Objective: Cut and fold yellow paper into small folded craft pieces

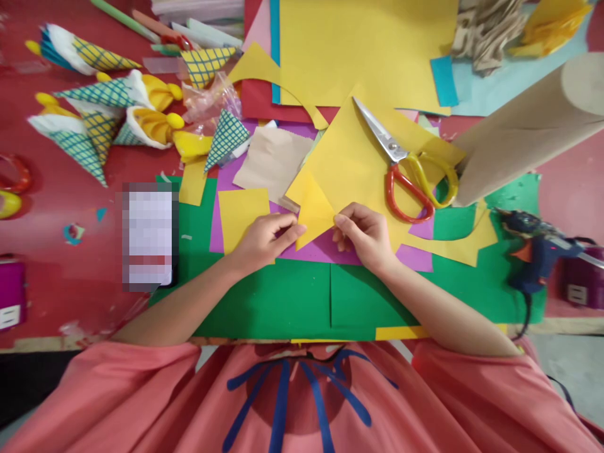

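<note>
Between my two hands is a small yellow folded paper [314,211], roughly triangular with its point away from me. My left hand [271,236] pinches its left corner between thumb and fingers. The right corner is held by my right hand [361,233], thumb against the curled fingers. Under and around it lie a yellow square [243,211], a piece of tan crepe paper [276,157] and a large yellow sheet [340,145]. Scissors [394,151] with one red and one yellow handle rest on that sheet, blades slightly apart, beyond my right hand.
Several paper cones [94,91] with checked wrapping lie at the far left. A phone-like device [150,236], blurred out, is left of my arm. On the right are a brown paper roll [523,126] and a glue gun [538,251]. A green sheet [283,299] covers the near table.
</note>
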A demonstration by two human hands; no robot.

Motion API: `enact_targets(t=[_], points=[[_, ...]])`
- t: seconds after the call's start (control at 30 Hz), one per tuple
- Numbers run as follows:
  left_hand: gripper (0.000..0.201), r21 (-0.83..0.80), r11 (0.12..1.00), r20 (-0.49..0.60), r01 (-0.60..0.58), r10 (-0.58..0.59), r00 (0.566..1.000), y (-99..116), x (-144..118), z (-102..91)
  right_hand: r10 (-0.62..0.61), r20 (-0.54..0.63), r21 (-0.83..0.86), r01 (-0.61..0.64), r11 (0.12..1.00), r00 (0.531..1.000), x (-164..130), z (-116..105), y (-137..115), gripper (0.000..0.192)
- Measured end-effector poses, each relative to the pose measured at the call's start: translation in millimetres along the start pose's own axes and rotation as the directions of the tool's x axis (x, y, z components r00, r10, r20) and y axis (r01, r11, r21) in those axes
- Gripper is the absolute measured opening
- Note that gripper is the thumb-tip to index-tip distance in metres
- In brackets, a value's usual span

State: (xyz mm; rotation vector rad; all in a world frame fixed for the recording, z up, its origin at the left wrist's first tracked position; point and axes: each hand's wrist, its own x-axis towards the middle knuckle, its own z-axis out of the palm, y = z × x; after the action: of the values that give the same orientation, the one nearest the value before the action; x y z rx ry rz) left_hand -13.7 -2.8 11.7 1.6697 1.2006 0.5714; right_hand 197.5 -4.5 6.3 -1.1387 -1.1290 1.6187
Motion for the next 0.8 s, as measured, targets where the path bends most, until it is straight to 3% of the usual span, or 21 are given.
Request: enact_targets(t=[0.43, 0.8], points=[[0.047, 0.077, 0.996, -0.042, -0.044, 0.047, 0.998, 3.4, 1.6, -0.9, -0.027, 0.014, 0.011, 0.027, 1.000, 1.000, -1.8, 1.6, -0.4, 0.026], [0.040, -0.028, 0.999, 0.043, 0.027, -0.026, 0.999, 5.8, 0.3, -3.2, 0.024, -0.102, 0.000, -0.024, 1.000, 0.994, -0.2, -1.6, -0.8, 0.032]])
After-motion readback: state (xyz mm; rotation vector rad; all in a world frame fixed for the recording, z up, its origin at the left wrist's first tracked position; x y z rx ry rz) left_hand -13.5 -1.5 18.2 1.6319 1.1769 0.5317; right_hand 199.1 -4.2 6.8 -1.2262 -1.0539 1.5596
